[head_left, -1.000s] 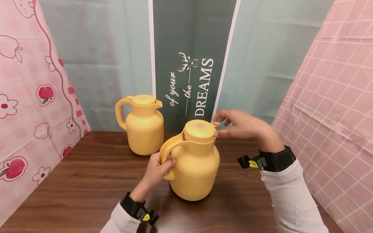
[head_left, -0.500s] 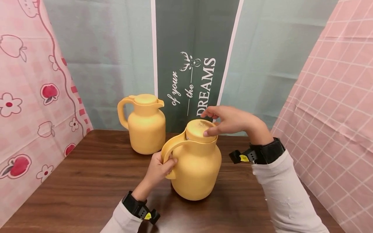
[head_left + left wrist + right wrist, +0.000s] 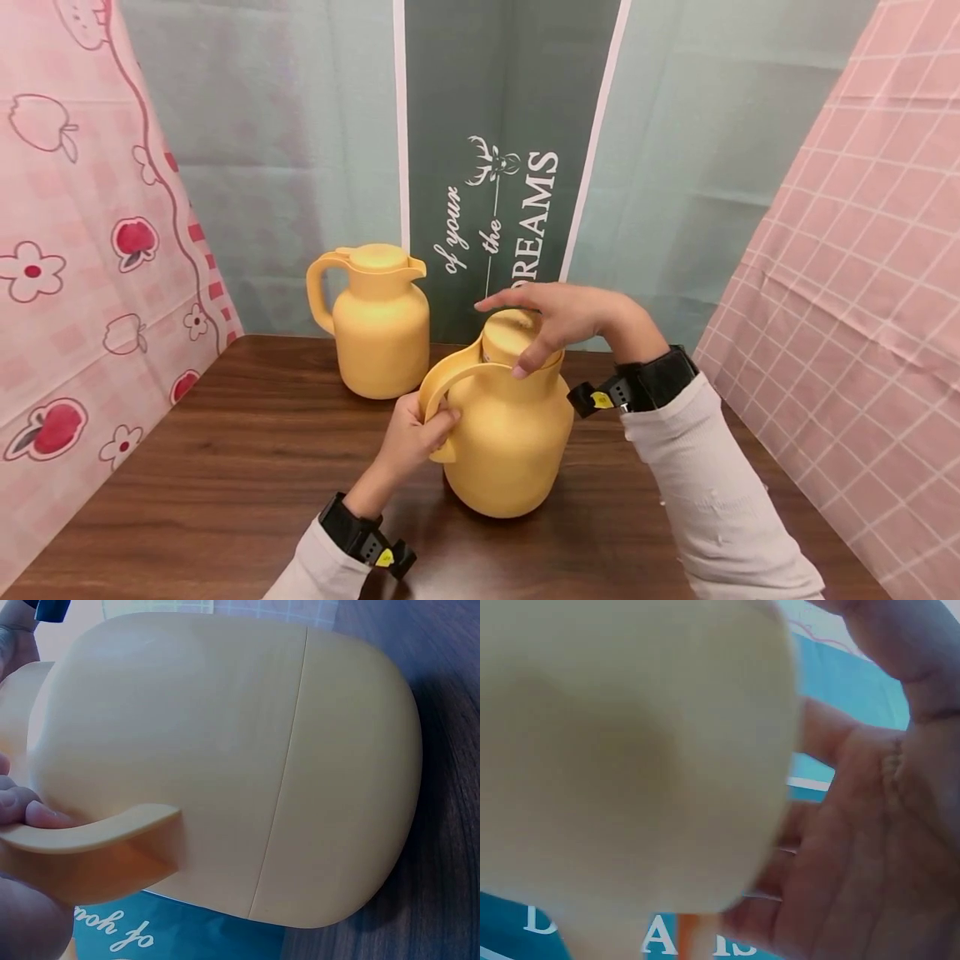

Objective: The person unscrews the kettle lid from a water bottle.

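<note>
A yellow thermos jug (image 3: 506, 450) stands on the table, its handle towards the left. My left hand (image 3: 405, 442) grips that handle (image 3: 448, 377), thumb on the near side; in the left wrist view, fingers and thumb are around the handle (image 3: 120, 832). Over the round lid (image 3: 501, 332) arches my right hand (image 3: 573, 321), fingers stretched across the far side and thumb at the near side of the neck. Whether it touches the lid I cannot tell. A blurred part of the jug (image 3: 630, 750) fills much of the right wrist view, beside the right palm (image 3: 855, 847).
A second yellow thermos jug (image 3: 381, 333) stands behind to the left, its spout to the right. The brown wooden table (image 3: 225, 467) runs back to a green printed cloth (image 3: 330, 125). Pink cloths hang at the left (image 3: 82, 250) and right (image 3: 840, 333).
My right hand has moved left from the spout side to over the lid, its fingers spreading across it. The left hand keeps its grip on the handle. The view has shifted slightly.
</note>
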A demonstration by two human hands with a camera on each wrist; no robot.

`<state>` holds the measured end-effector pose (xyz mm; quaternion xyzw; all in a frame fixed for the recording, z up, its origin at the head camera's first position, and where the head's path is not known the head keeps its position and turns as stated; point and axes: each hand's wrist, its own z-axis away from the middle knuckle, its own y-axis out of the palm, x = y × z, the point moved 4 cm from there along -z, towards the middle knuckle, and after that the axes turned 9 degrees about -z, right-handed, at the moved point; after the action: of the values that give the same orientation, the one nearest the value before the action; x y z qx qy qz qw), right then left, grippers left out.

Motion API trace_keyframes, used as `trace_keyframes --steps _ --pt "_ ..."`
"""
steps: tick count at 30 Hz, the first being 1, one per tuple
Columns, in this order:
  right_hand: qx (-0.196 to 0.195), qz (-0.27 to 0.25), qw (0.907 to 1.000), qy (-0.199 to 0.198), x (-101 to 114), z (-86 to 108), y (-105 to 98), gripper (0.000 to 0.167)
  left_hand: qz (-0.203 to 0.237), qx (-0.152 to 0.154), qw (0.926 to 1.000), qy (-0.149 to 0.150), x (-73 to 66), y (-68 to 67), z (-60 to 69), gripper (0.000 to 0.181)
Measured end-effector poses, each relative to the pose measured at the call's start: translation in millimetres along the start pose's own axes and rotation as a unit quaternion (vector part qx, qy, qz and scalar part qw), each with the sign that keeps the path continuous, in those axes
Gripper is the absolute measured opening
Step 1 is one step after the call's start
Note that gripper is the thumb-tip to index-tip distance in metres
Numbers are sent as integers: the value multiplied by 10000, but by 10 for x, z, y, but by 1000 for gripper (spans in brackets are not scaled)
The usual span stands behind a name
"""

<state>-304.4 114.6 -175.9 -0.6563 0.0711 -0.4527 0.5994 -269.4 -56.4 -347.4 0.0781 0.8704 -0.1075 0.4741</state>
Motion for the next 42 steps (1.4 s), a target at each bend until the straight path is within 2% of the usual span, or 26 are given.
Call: trace_keyframes --steps 3,10,16,20,24,28,32,38,42 --pt "108 -6 9999 48 -31 -21 44 81 -14 47 10000 -50 -33 12 -7 25" --pt "28 130 9998 175 -26 -26 50 77 -54 54 10000 -47 -240 31 -2 25" --pt "11 408 9989 238 31 -49 17 78 2 -8 9999 -123 -260 3 16 25" --pt "-137 559 9980 247 94 -32 -35 78 46 -18 10000 -59 -261 -15 22 25" --pt "-401 571 9975 110 141 55 -104 78 85 30 10000 -23 -171 -20 12 24" --pt "-560 353 9977 113 140 164 -173 78 128 108 9998 46 -36 -8 -14 22" --pt "-724 159 9972 138 123 290 -246 77 102 60 9999 71 10 1 -16 22" --pt "-942 -36 9955 58 34 465 -317 73 34 1 10000 -36 -21 -11 -16 23" --pt "-879 -241 9958 -111 -29 559 -346 72 37 25 10000 -57 -152 -9 -5 22"
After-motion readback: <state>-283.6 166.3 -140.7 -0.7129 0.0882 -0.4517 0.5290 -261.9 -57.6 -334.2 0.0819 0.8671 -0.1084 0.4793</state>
